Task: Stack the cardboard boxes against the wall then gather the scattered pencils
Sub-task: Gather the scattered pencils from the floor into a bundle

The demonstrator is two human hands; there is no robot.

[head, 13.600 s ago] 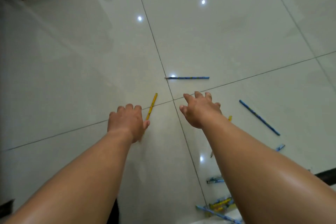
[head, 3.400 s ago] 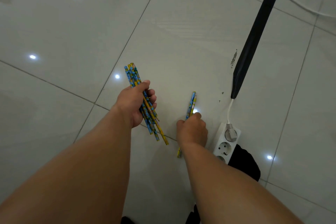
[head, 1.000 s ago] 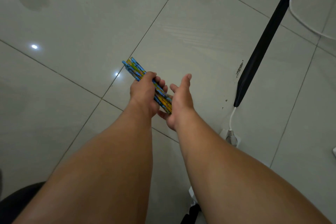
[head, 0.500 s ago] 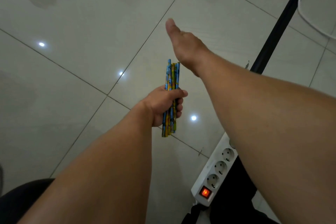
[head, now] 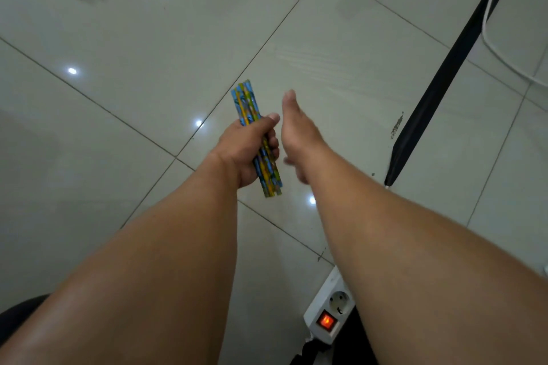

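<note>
My left hand [head: 243, 148] is closed around a bundle of blue and yellow patterned pencils [head: 246, 104], several of them, held above the pale tiled floor. The bundle sticks out above my thumb and below my palm. Just to the right of the bundle is my right hand [head: 296, 130], flat and edge-on with fingers straight, holding nothing. No cardboard boxes are in view. No loose pencils lie on the visible floor.
A white power strip [head: 329, 314] with a lit red switch lies at the bottom, partly under my right forearm. A long black bar [head: 439, 80] runs diagonally at the right, with a white cable [head: 492, 27] beside it. Dirt specks mark the tile near the bar.
My right hand has drawn back from its far reach and now sits beside the bundle. The left hand has tilted the pencils slightly leftward at the top.
</note>
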